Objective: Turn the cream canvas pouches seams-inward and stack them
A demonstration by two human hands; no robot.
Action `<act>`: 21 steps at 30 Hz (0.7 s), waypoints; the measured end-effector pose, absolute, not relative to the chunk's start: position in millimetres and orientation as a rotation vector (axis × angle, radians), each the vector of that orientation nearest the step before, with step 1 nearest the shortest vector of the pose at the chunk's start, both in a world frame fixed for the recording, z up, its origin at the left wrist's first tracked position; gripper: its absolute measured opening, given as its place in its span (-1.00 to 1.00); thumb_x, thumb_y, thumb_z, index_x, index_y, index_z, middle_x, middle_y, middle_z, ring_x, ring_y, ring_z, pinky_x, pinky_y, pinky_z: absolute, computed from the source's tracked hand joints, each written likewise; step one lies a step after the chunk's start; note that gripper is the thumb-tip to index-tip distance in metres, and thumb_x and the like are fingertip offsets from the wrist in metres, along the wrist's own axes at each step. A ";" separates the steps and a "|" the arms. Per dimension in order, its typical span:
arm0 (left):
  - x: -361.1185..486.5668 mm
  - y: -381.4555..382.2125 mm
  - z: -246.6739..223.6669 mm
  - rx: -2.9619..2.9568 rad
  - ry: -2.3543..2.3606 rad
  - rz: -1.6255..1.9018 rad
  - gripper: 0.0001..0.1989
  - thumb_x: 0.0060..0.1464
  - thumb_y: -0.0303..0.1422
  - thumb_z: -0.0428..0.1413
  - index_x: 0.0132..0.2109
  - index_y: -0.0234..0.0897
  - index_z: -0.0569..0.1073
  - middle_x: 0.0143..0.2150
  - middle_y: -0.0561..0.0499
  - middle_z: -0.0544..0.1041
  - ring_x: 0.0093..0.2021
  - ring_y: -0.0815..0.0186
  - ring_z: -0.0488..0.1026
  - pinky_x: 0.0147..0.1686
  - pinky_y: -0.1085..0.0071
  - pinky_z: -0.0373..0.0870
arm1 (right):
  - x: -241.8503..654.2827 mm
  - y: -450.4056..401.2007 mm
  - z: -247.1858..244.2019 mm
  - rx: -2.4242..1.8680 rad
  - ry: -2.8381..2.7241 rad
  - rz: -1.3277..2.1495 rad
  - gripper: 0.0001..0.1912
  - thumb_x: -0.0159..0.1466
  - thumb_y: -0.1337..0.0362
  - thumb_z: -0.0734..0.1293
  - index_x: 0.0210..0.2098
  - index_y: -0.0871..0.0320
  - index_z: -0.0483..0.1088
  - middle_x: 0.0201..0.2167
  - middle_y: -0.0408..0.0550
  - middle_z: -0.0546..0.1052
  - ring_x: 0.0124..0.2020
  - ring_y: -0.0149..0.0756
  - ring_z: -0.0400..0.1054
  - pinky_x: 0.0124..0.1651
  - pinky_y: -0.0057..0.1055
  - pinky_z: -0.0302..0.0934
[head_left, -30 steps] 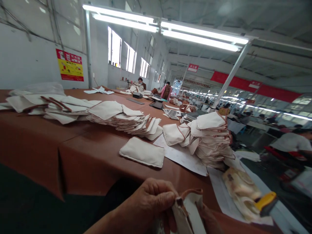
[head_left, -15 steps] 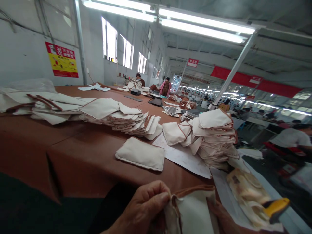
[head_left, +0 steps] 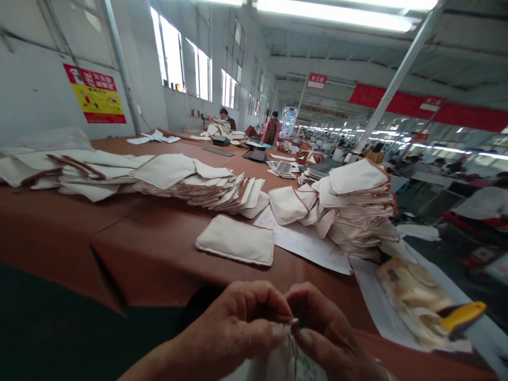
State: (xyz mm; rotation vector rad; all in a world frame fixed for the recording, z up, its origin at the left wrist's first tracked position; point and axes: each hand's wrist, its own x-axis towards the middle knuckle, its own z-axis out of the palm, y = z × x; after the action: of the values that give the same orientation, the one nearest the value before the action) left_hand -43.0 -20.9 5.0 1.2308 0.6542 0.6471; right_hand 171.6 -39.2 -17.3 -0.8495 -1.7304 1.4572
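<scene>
My left hand [head_left: 242,323] and my right hand [head_left: 325,328] meet at the bottom middle, above the table's near edge. Both are closed, thumbs and fingers pinching the edge seam of a white fabric piece [head_left: 273,357] with brown lining. Most of that piece is hidden by the hands and the lower frame edge. Just beyond them, a single white sewn fabric piece [head_left: 236,239] lies flat on the brown table [head_left: 159,248].
A tall stack of white fabric pieces [head_left: 357,206] stands at the right. A long leaning row [head_left: 214,185] crosses the middle and left. At the right edge a yellow-handled tool [head_left: 462,316] lies by a tape-like bundle [head_left: 413,286]. A person [head_left: 272,129] stands far back.
My right hand has come up from the side of the fabric piece to its top seam beside my left hand. The piece has turned and sits lower. The view has tilted down slightly.
</scene>
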 end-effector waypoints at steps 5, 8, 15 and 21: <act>-52.6 -30.6 12.0 1.357 0.821 0.599 -0.78 -0.05 -0.34 0.20 -0.22 -0.36 0.47 -0.38 0.06 0.39 -0.41 0.44 0.19 -0.45 0.54 0.12 | 159.8 -44.5 -32.4 -0.777 -1.885 1.197 -0.89 0.36 0.20 0.18 -0.21 0.08 0.28 -0.33 -0.13 0.31 -0.31 -0.41 0.23 -0.25 -0.50 0.17; -48.9 -34.5 15.1 1.402 0.913 0.561 -0.84 -0.07 -0.42 0.17 -0.26 -0.34 0.47 -0.44 0.11 0.38 -0.45 0.46 0.20 -0.49 0.58 0.13 | 157.6 -50.4 -45.3 -0.714 -1.967 1.018 -0.86 0.32 0.18 0.22 -0.17 0.07 0.24 -0.34 -0.15 0.29 -0.35 -0.41 0.19 -0.30 -0.50 0.13; -45.4 -37.3 1.4 1.750 1.065 0.661 -0.94 -0.01 -0.50 0.10 -0.33 -0.31 0.45 -0.48 0.15 0.35 -0.49 0.48 0.18 -0.52 0.57 0.10 | 161.4 -62.7 -47.8 -1.008 -1.955 0.937 -0.81 0.38 0.19 0.14 -0.29 0.13 0.28 -0.38 -0.12 0.40 -0.36 -0.42 0.28 -0.30 -0.49 0.10; -43.9 -40.0 -7.1 2.199 1.053 0.634 -0.91 0.18 -0.42 0.04 -0.33 -0.27 0.34 -0.38 0.10 0.36 -0.40 0.44 0.24 -0.43 0.48 0.09 | 170.8 -63.6 -34.2 -1.102 -1.910 1.078 -0.72 0.37 0.12 0.17 -0.31 0.17 0.37 -0.42 -0.14 0.40 -0.38 -0.43 0.26 -0.31 -0.51 0.10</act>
State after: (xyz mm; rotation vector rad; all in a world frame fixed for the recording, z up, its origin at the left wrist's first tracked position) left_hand -43.9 -40.0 -7.1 2.1994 1.0526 0.6341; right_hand 170.8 -63.6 -34.2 -1.1023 -1.9103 1.0780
